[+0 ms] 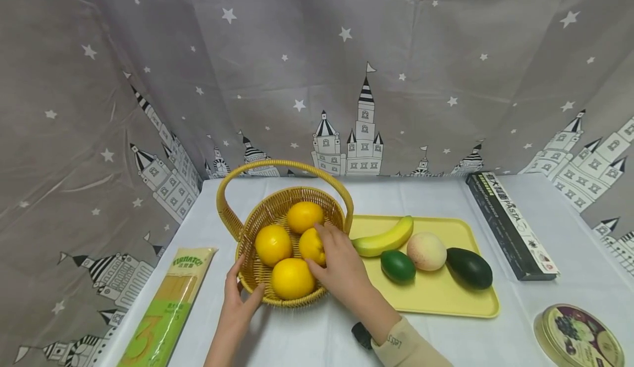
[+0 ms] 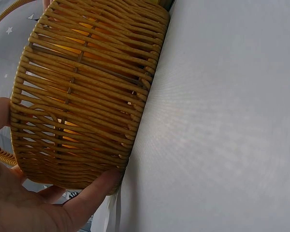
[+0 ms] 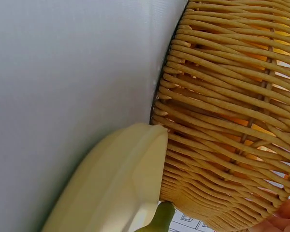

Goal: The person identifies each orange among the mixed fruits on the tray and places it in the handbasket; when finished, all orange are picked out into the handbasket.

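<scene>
A yellow wicker basket (image 1: 269,208) with a tall arched handle (image 1: 284,163) stands on the white cloth. My left hand (image 1: 236,303) grips its near left side, with thumb and fingers spread along the rim and wall. In the left wrist view, fingers (image 2: 94,198) press against the woven wall. My right hand (image 1: 346,270) reaches over the right rim, its thumb and fingers around an orange (image 1: 308,246) inside the basket. Three more oranges lie there: one at the back (image 1: 305,217), another on the left (image 1: 273,245), the third in front (image 1: 293,280).
Right beside the basket is a yellow tray (image 1: 436,303) with a banana (image 1: 386,239), a green fruit (image 1: 398,267), a peach (image 1: 426,251) and a dark avocado (image 1: 469,268). A pasta box (image 1: 512,226), a round tin (image 1: 579,337) and a noodle packet (image 1: 168,306) lie farther out.
</scene>
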### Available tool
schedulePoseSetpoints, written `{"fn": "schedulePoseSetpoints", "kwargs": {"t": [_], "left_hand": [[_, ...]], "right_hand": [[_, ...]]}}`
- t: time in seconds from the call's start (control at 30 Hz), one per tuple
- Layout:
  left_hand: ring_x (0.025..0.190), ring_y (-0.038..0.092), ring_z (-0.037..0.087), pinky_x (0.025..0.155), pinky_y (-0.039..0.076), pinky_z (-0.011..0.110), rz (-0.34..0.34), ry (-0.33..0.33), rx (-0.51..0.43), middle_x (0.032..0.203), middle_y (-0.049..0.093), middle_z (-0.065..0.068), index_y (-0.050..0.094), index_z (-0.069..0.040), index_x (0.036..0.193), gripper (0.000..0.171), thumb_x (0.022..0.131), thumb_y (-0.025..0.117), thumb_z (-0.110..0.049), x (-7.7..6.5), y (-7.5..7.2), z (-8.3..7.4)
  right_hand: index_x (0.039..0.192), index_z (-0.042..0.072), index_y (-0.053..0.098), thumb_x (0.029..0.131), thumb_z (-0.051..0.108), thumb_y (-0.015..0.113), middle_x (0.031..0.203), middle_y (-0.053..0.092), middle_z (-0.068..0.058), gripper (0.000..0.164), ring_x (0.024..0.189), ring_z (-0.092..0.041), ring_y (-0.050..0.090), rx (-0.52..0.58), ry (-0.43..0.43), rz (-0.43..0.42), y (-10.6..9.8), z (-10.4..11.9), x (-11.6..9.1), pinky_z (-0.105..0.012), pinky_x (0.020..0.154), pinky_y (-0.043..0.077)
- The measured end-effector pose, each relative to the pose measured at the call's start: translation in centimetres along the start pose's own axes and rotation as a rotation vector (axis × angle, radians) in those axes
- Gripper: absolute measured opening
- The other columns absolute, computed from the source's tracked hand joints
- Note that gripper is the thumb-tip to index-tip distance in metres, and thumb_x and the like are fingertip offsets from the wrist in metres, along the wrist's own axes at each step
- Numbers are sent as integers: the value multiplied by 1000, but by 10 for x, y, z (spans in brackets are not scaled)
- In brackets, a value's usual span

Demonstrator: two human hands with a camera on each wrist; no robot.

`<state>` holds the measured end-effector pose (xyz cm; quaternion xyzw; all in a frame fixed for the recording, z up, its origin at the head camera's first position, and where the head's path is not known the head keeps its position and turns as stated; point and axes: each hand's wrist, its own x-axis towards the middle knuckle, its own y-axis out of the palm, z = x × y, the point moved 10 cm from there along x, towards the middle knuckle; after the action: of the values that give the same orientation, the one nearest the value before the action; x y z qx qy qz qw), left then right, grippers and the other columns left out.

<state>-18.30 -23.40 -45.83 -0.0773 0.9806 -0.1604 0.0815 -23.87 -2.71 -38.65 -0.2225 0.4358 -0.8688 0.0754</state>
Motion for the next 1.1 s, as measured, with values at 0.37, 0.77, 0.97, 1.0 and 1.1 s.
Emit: {"fn": "schedulePoseSetpoints", "kwargs": {"t": [0.37, 0.77, 0.97, 1.0, 1.1], "left_hand": [[139, 11, 51, 107, 29, 61, -2, 16, -1, 158, -1, 22, 4, -15, 155, 81, 95, 58, -11, 2, 1, 0], [139, 8, 52, 107, 27, 61, -2, 4, -8, 158, -3, 21, 3, -16, 156, 82, 95, 58, -16, 5, -2, 1], [139, 7, 51, 108, 21, 65, 3, -29, 10, 158, -4, 22, 0, -17, 156, 84, 96, 59, -21, 5, -2, 2], [139, 7, 52, 108, 20, 65, 6, -36, 16, 158, -4, 23, 0, -16, 156, 85, 96, 59, -22, 5, -2, 2], [140, 6, 51, 110, 17, 64, 3, -16, 55, 157, -3, 25, 0, -12, 155, 85, 95, 60, -21, 4, -4, -4]], "right_hand": [[145, 17, 43, 91, 35, 65, 147, 41, -8, 61, 135, -25, 37, 118, 7, 16, -16, -1, -9, -44, 110, 34], [135, 13, 54, 84, 21, 74, 139, 50, -7, 55, 127, -25, 46, 197, -189, -284, -90, 12, -26, -45, 104, 42], [135, 13, 54, 82, 17, 76, 139, 51, -7, 58, 128, -26, 47, 183, -197, -379, -118, 5, -34, -49, 102, 42], [136, 13, 53, 82, 16, 76, 140, 51, -8, 59, 128, -26, 46, 184, -199, -389, -121, 3, -36, -49, 102, 41], [137, 11, 52, 80, 12, 77, 140, 50, -9, 62, 129, -26, 45, 174, -205, -429, -135, -3, -41, -48, 103, 40]]}}
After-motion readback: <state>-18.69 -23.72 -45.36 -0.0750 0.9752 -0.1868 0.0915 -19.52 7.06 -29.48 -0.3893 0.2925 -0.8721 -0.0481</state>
